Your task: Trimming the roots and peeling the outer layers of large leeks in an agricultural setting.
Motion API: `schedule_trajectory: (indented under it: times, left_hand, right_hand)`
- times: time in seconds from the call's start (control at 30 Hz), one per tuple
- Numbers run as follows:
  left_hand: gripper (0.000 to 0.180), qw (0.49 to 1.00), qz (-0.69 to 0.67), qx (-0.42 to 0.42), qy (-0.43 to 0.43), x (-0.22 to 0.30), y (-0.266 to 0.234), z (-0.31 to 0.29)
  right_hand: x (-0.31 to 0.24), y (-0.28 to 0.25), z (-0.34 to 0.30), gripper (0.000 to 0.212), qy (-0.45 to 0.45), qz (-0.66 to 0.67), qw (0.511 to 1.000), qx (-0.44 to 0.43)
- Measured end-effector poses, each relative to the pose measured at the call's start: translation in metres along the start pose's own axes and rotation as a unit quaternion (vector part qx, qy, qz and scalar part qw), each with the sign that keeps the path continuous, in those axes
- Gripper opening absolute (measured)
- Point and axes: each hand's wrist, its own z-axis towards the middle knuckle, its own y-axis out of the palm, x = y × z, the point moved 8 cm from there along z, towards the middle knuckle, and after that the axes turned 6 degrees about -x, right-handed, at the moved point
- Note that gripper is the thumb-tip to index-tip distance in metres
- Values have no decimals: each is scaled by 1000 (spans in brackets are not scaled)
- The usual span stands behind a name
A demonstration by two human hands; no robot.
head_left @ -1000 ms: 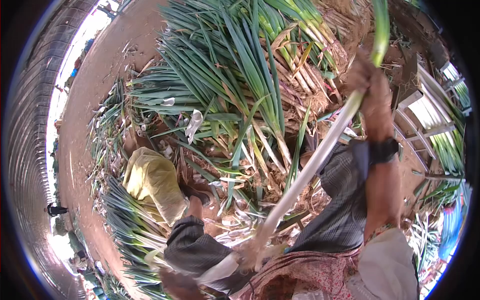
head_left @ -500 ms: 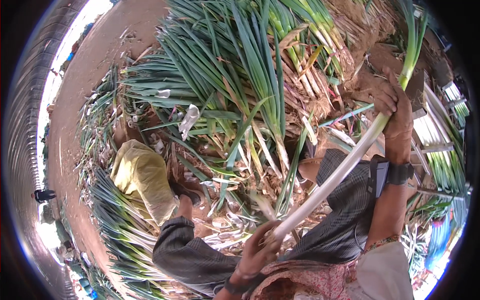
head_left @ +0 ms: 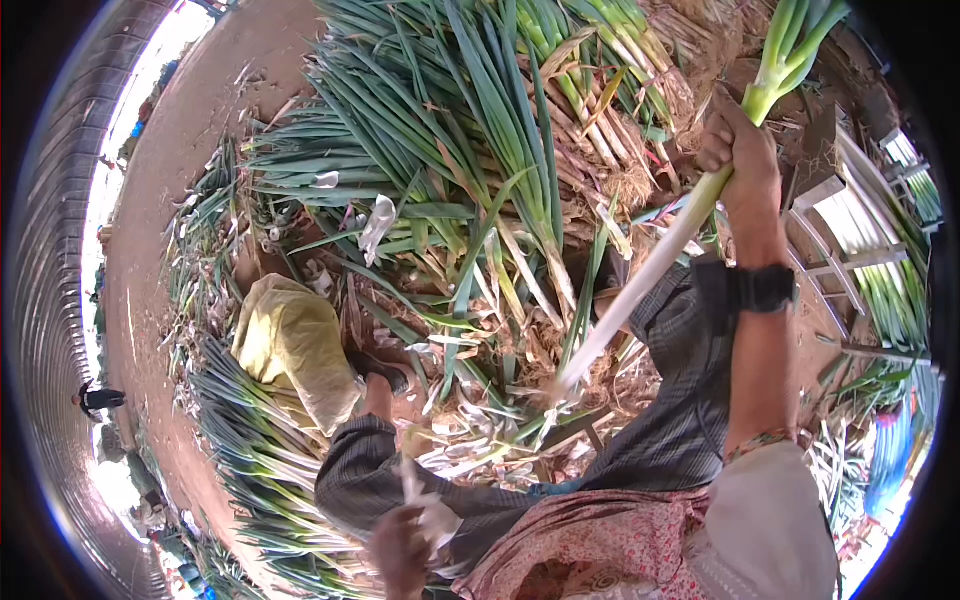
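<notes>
My right hand is wrapped round a large green onion where its white stalk turns green. The leaves rise past my fist toward the upper right, and the long white end slants down to the left over the litter. Low in the view, by my left knee, my left hand is closed and smeared by motion. A pale strip of onion skin sticks out of it, apart from the stalk.
A big heap of green onions lies ahead, roots toward the right. Peeled onions are laid at the left beside a yellow sack. Skin scraps litter the ground between my legs. A metal rack with onions stands at the right.
My left hand has come off the onion's lower end and swung down to the left with a strip of skin. My right hand has shifted slightly up and left with the onion.
</notes>
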Motion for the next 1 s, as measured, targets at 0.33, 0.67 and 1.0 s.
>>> schedule_trajectory:
  times: [0.33, 0.67, 1.0]
  left_hand:
    - [25, 954, -67, -232, 179, 47, 150, 254]
    - [57, 988, -19, 70, -134, -56, 274, 372]
    - [53, 713, -694, -87, 44, 97, 124, 222]
  right_hand:
    - [-15, -2, -28, 15, -49, -46, 997, -43]
    - [-14, -9, -21, 36, -36, -105, 992, -53]
    - [-4, 39, -43, 24, -11, -92, 987, -133]
